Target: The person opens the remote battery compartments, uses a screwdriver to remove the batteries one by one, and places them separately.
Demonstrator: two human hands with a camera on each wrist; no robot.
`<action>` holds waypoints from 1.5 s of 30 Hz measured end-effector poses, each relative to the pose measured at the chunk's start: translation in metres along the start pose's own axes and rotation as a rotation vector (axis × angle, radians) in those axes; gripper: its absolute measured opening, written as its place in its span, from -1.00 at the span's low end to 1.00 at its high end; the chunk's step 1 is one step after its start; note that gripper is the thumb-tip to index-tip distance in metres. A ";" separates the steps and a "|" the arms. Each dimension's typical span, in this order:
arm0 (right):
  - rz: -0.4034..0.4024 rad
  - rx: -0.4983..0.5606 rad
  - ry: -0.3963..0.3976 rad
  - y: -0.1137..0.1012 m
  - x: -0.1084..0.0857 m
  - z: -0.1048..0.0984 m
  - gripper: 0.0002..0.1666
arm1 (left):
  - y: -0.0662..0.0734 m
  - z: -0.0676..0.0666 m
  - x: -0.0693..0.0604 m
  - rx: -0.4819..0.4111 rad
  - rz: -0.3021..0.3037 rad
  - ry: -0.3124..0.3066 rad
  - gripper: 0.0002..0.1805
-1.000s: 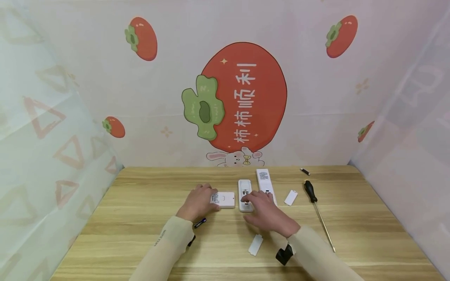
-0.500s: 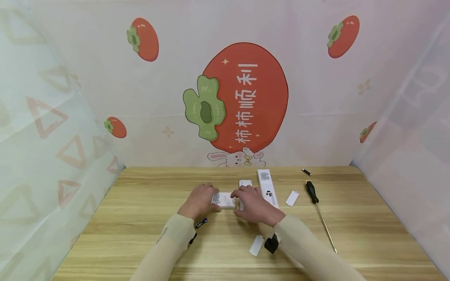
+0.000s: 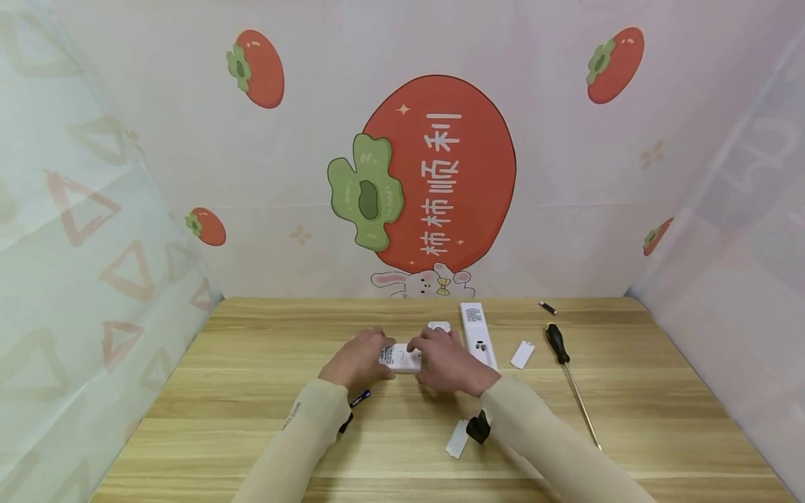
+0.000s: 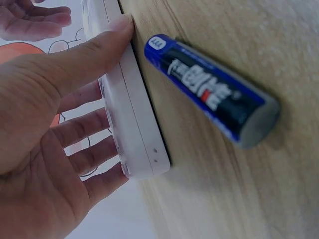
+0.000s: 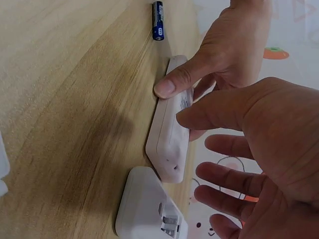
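A white remote control [image 3: 409,358], its printed back facing up, lies crosswise near the table's middle. My left hand [image 3: 360,358] holds its left end, thumb on the near edge and fingers along the far edge, as the left wrist view [image 4: 129,114] of the remote's side confirms. Over its right end hovers my right hand [image 3: 449,363]; the right wrist view shows the thumb [image 5: 214,109] at the remote's back, contact unclear, and the other fingers loosely extended. A second white remote [image 5: 142,204], its battery bay uncovered, lies beside it, largely hidden under my right hand in the head view.
A longer white remote [image 3: 476,328] with an uncovered bay lies to the right. White battery covers lie about: one right [image 3: 522,354], one nearer [image 3: 457,439]. A screwdriver [image 3: 556,342] and small dark battery [image 3: 548,308] are farther right. A blue AAA battery [image 4: 209,89] lies by my left wrist.
My right hand has moved left, from over the second remote to the right end of the remote in my left hand. My left hand has stayed in place.
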State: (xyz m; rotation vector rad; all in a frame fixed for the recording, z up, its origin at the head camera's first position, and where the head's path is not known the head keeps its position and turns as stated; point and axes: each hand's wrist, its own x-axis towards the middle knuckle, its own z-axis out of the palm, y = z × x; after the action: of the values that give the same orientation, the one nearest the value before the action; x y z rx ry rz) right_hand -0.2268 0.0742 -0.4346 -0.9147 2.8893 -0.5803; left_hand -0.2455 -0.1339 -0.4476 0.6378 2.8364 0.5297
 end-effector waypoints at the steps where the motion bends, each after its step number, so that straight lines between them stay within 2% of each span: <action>1: -0.005 -0.002 -0.004 0.000 0.002 0.000 -0.54 | 0.000 0.000 0.001 0.000 -0.005 -0.003 -0.41; 5: -0.006 -0.026 -0.036 0.000 0.009 0.002 -0.53 | -0.001 0.000 0.003 0.009 -0.026 -0.014 -0.38; 14: 0.006 -0.074 -0.109 0.002 0.021 0.004 -0.55 | -0.004 0.001 0.006 0.037 -0.009 -0.006 -0.36; 21: -0.024 -0.175 -0.155 0.004 0.028 0.005 -0.52 | -0.003 0.000 0.007 0.016 -0.029 -0.022 -0.34; 27: -0.058 -0.271 -0.165 0.003 0.034 0.008 -0.39 | -0.004 0.000 0.005 -0.001 -0.040 -0.020 -0.38; 34: -0.069 -0.345 -0.170 0.001 0.039 0.008 -0.34 | -0.004 0.001 0.005 -0.019 -0.044 -0.011 -0.38; 40: -0.059 -0.337 -0.172 0.000 0.040 0.008 -0.30 | -0.005 0.003 0.005 -0.031 -0.039 0.000 -0.40; 45: -0.060 -0.317 -0.161 -0.001 0.038 0.008 -0.18 | -0.004 0.002 0.004 -0.042 -0.049 0.003 -0.39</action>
State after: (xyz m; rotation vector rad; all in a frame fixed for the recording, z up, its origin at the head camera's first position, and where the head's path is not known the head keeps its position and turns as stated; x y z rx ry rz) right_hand -0.2567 0.0493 -0.4397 -1.0319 2.8610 -0.0438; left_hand -0.2502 -0.1349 -0.4515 0.5595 2.8277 0.5814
